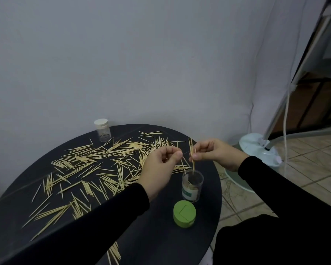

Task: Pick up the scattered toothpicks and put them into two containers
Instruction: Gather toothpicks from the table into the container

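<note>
Toothpicks (96, 167) lie scattered over most of the left and middle of the round black table (157, 243), pointing every way, with a few more at the near edge. At the far left rim stands a small clear container (103, 133) with its white cap on (a few sticks seem to lie inside, though it is too small to be sure).

Moving right, the left hand (159, 169) is curled, thumb and fingertips pinching a toothpick or two held roughly upright. Just beside it, the right hand (214, 152) pinches a small bundle (192, 155), long axis near vertical, lower tips pointing down at the open clear jar (192, 185), which stands directly below and already holds some sticks. The right hand is the nearer to the jar's mouth, so I judge a short straight drop is what comes next. The jar's green lid (184, 214) rests on the table in front of it.

Further right, beyond the table, are a tiled floor (304, 159), the pale base of a stand fan (260, 148) and a grey wall (141, 64) behind.
</note>
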